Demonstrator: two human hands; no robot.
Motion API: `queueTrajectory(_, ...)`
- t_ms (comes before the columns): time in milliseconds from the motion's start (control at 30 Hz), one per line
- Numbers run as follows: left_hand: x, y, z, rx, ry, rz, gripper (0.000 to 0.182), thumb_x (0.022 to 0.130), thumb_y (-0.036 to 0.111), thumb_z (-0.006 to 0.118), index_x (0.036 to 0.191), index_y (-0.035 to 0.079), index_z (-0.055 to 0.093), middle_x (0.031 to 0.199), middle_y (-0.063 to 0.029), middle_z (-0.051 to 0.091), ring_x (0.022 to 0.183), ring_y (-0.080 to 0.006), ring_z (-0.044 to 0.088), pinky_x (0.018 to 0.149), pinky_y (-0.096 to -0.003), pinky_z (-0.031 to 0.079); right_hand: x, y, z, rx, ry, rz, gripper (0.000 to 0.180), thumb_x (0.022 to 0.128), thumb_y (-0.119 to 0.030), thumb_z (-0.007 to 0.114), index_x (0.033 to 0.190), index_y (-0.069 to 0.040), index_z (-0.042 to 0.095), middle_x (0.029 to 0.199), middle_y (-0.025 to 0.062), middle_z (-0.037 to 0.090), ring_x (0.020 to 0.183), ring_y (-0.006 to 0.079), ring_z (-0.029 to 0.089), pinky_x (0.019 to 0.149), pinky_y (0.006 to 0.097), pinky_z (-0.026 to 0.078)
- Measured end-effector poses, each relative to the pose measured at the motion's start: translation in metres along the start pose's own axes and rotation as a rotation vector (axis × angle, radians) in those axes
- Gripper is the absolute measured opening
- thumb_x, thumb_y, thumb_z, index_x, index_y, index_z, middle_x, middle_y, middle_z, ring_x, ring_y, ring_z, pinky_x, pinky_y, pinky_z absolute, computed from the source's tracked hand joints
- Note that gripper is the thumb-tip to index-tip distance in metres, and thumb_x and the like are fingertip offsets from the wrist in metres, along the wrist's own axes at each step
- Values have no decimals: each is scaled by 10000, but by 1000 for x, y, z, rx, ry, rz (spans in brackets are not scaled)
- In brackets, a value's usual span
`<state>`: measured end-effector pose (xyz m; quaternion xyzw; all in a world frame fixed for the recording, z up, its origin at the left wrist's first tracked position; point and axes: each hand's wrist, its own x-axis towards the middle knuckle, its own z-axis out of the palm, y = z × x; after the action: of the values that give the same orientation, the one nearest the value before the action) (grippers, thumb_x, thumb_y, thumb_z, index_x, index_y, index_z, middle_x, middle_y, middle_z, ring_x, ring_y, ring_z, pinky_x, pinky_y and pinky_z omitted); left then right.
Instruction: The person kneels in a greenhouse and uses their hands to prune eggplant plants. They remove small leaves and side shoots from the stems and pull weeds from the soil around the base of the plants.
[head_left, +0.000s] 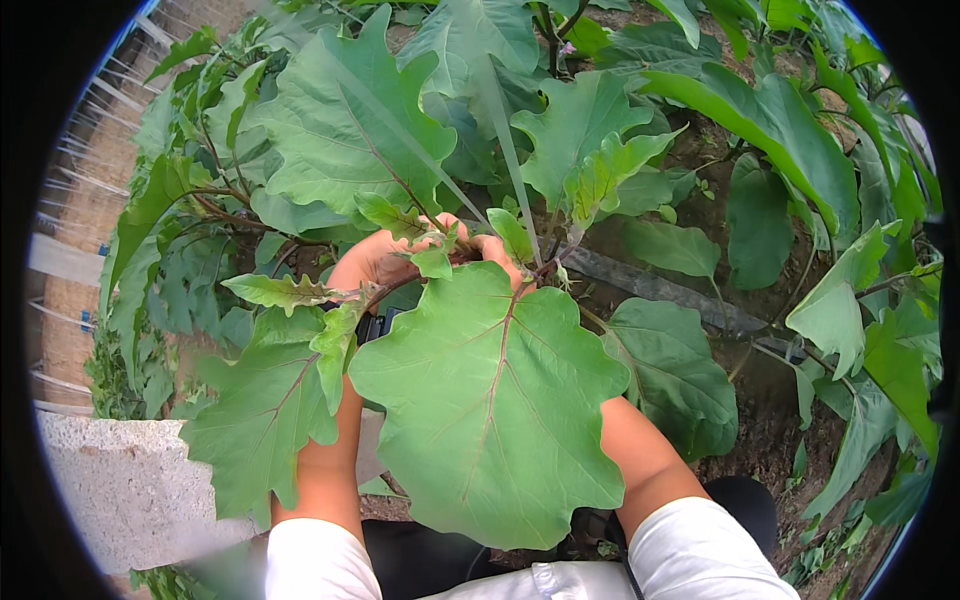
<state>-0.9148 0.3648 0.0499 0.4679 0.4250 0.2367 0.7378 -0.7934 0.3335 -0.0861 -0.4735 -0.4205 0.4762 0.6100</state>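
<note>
An eggplant plant with purple-tinged stems stands right before me. My left hand (381, 259) is curled about an eggplant stem (397, 285) among small young leaves, its fingertips partly hidden. Close beside it is my right hand (501, 255), bent at the same junction of stems; a broad eggplant leaf (491, 405) covers most of it, so what it grips does not show. Two pale translucent strips, a left one (420, 146) and a right one (511, 157), slant down from above and converge near the hands. A dark band with a device (377, 325) sits at my left wrist.
More eggplant foliage (795, 142) crowds the back and right. A grey drip tape or hose (652, 289) crosses the soil behind the plant. At the left are a rough concrete block (127, 480) and a brown strip of ground (75, 300) crossed by white strings.
</note>
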Motion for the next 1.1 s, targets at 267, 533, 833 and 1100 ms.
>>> queueTrajectory(267, 34, -29, -23, -72, 28, 27, 252, 907, 275, 462, 964, 44, 543, 886, -45, 558, 758, -148, 512, 699, -295, 423, 38, 31, 0, -201, 8, -428, 338, 936, -247, 477, 1205, -44, 508, 986, 40, 595, 860, 126, 564, 765, 264, 461)
queueTrajectory(533, 43, -67, -26, -48, 215, 123, 281, 912, 315, 439, 913, 53, 543, 814, -44, 546, 689, -154, 492, 639, -301, 409, 36, 4, -4, 72, -124, -159, 500, 810, -190, 618, 1254, -62, 428, 1151, 104, 553, 1047, 232, 542, 901, 339, 422)
queueTrajectory(833, 52, -92, -16, 30, 465, 196, 328, 916, 359, 413, 855, 64, 543, 733, -42, 532, 612, -162, 469, 571, -308, 393, 41, 14, 9, -26, 109, -300, 165, 912, -63, 456, 1062, -34, 519, 908, 48, 583, 807, 140, 538, 696, 278, 459)
queueTrajectory(1100, 60, -78, -42, 12, 574, 153, 377, 920, 398, 390, 804, 73, 543, 660, -41, 519, 543, -169, 448, 510, -314, 378, 27, 5, 20, 1, 138, -125, 226, 810, -28, 482, 1008, -41, 588, 941, 103, 635, 822, 257, 604, 702, 355, 480)
